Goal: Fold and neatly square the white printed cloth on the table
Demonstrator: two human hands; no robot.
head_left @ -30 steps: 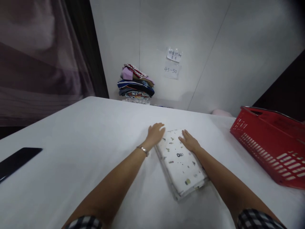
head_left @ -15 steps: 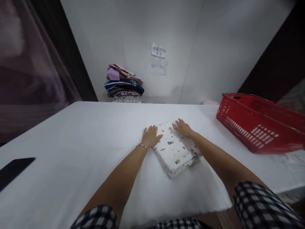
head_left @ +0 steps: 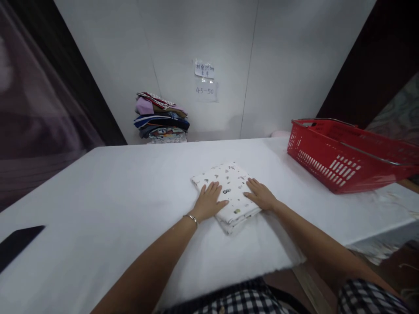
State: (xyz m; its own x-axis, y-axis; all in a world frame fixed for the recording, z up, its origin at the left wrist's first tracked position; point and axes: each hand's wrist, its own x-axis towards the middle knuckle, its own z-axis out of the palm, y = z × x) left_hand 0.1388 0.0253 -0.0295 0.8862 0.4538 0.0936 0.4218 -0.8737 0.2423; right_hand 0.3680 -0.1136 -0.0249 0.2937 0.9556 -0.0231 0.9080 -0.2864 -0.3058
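A folded white cloth (head_left: 233, 183) with small scattered prints lies flat on the white-covered table (head_left: 131, 187), turned at an angle to me. Its layered folds show along the near edge. My left hand (head_left: 208, 202) rests on the cloth's left side, fingers spread, palm down. On the right side of the cloth lies my right hand (head_left: 261, 194), also flat with its fingers stretched out. Neither hand grips anything.
A red plastic basket (head_left: 327, 161) stands on the table's right side. Against the back wall is a stack of folded fabrics (head_left: 161, 117), left of paper signs (head_left: 205, 80). A flat dark object (head_left: 19, 244) lies at the left edge.
Both hands have slid nearer to me along the cloth, uncovering its far part. The camera view has shifted, so the basket and the fabric stack appear further left.
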